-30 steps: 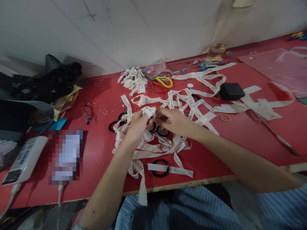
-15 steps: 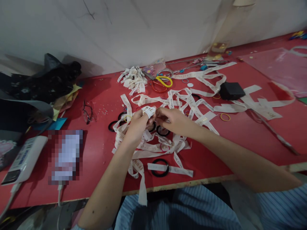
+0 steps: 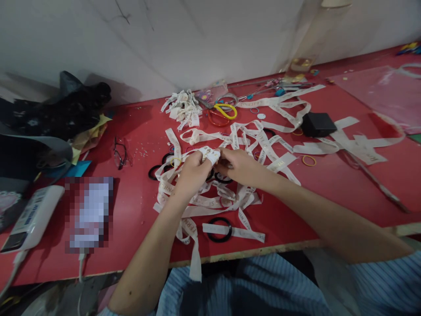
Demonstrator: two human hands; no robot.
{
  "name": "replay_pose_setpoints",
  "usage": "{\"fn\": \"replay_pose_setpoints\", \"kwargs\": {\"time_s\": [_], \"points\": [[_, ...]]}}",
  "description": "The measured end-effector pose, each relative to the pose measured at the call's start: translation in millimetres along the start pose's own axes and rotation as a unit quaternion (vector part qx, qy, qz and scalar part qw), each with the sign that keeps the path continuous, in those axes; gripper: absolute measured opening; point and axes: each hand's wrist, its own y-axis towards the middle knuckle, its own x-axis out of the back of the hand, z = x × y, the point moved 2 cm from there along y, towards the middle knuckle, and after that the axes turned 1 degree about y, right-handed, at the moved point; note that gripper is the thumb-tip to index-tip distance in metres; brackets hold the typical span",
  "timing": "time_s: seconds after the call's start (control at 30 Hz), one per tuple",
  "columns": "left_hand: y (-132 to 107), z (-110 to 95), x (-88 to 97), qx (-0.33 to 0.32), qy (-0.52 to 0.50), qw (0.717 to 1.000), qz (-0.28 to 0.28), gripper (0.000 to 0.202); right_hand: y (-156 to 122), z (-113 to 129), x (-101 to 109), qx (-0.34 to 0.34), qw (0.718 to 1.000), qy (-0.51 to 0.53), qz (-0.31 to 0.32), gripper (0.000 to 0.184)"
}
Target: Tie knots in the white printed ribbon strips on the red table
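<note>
My left hand (image 3: 193, 172) is closed around a folded white ribbon (image 3: 210, 153) with gold print, its thumb lying along the near side. Against the ribbon's right end, the fingers of my right hand (image 3: 239, 165) are bent and pressed together. Whatever is between those right fingertips is hidden. Under both hands lies a tangle of printed white ribbons (image 3: 197, 200) with black rings among them. Nearer the table edge, a black ring (image 3: 219, 239) lies with a short ribbon strip (image 3: 250, 235) passing across it.
Behind the hands are a pile of white ribbon pieces (image 3: 187, 109) and scissors (image 3: 229, 111) with yellow and red handles. A black block (image 3: 318, 124) sits on ribbon at the right. Glasses (image 3: 119, 153), a blurred-out phone (image 3: 92, 213) and a white power bank (image 3: 34, 217) lie left on the red table (image 3: 138, 245).
My left hand and the folded ribbon have shifted slightly right, closer to my right hand. More gold print shows on the ribbon. My right hand has barely moved.
</note>
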Motion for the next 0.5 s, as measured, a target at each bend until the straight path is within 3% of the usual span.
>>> {"fn": "replay_pose_setpoints", "kwargs": {"time_s": [0.1, 0.5], "points": [[-0.1, 1.1, 1.3, -0.003, 0.048, 0.999, -0.002, 0.030, -0.1, 1.9, 0.2, -0.001, 1.000, 0.018, 0.005, 0.020], [-0.7, 1.4, 1.2, 0.005, 0.017, 1.000, 0.019, 0.028, 0.5, 0.6, 0.8, 0.007, 1.000, 0.014, 0.002, 0.022]]}}
